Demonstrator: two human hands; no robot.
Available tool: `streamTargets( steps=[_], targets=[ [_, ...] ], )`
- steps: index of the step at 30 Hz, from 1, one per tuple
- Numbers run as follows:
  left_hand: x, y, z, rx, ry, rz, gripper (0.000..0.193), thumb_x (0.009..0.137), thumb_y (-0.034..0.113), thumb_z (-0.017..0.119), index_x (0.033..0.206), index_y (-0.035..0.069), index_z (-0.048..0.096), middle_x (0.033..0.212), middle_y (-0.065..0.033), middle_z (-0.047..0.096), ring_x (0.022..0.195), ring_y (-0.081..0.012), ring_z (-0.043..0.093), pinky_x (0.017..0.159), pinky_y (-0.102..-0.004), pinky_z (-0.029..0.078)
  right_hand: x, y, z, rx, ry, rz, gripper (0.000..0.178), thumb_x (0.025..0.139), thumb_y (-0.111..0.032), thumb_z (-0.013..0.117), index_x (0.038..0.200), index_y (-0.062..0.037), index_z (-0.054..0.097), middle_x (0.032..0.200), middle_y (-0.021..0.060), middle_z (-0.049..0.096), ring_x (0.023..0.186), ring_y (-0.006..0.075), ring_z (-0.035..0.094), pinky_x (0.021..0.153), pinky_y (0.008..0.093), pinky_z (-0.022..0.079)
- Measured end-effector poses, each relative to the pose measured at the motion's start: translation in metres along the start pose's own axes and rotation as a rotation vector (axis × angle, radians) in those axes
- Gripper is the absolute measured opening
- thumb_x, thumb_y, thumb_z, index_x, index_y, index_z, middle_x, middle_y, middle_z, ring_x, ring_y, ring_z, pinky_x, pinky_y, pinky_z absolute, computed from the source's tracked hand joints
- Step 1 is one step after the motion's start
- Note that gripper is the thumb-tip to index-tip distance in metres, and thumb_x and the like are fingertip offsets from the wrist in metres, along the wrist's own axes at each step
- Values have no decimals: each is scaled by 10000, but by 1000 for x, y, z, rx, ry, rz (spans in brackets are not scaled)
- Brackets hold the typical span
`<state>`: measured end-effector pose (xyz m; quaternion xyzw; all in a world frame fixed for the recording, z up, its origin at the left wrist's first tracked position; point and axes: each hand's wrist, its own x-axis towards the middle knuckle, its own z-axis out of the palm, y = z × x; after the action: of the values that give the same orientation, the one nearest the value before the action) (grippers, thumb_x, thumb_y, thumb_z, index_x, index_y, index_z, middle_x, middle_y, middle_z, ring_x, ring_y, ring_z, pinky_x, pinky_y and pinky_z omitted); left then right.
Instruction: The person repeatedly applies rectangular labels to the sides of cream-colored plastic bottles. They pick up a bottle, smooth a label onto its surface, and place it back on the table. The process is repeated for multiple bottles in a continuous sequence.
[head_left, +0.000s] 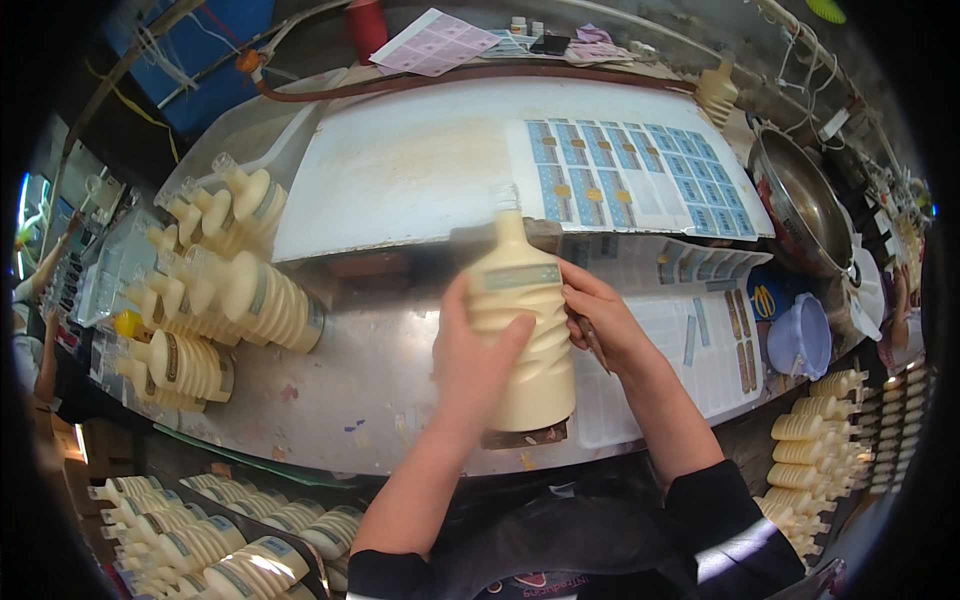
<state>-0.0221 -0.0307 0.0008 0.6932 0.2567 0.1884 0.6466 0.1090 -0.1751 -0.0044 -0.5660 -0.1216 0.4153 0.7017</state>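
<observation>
A cream bottle (535,390) with twisted ridges and a clear threaded neck stands upright before me on a dark block (525,437). My left hand (475,345) wraps round its left side, thumb across the front. A blue-grey patterned label (515,277) lies across the bottle's shoulder. At the label's right end are the thumb and forefinger of my right hand (608,318); whether they pinch the label, I cannot tell. Tucked in that hand's curled fingers, a thin brown pointed tool (597,348) angles downward.
Behind the bottle, a white board (400,160) bears blue label sheets (580,175). More labels lie on a clear plastic sheet (655,385) at right. Cream bottles (275,300) crowd the table's left. A metal pan (800,190) and lavender bucket (800,335) stand right; crated bottles (230,560) sit lower left.
</observation>
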Motion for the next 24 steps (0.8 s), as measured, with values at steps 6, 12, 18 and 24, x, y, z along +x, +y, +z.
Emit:
streamTargets(
  steps=[6, 12, 18, 24],
  targets=[
    [7, -2, -1, -138, 55, 40, 668, 923, 248, 739, 1471, 4, 443, 1380, -174, 576, 1210, -260, 605, 1037, -377, 485, -3, -8, -4, -130, 115, -79, 410, 1079, -236, 516, 1433, -31, 522, 807, -55, 568, 537, 8, 430, 459, 171, 327],
    [32, -6, -7, -404, 38, -61, 356, 1042, 247, 625, 1290, -3, 573, 1206, -102, 644, 1094, -159, 606, 970, -315, 490, 6, -16, 16, -124, 121, -123, 311, 1072, -276, 572, 1246, -18, 559, 800, 10, 629, 369, 42, 413, 357, 204, 312],
    [32, -2, -1, -413, 74, -56, 311, 1024, 222, 650, 1236, 2, 588, 1169, -92, 651, 1056, -142, 607, 939, -303, 501, 15, -5, 8, -112, 161, -120, 300, 1001, -242, 682, 1203, -32, 612, 942, 67, 694, 712, 96, 569, 626, 261, 444],
    [32, -4, 1, -411, 86, -43, 285, 1034, 196, 626, 1240, 3, 583, 1164, -85, 646, 1047, -137, 602, 932, -301, 504, 14, -6, 13, -129, 175, -145, 231, 1022, -204, 647, 1183, -46, 603, 884, 12, 683, 675, 30, 574, 554, 208, 434]
  ],
)
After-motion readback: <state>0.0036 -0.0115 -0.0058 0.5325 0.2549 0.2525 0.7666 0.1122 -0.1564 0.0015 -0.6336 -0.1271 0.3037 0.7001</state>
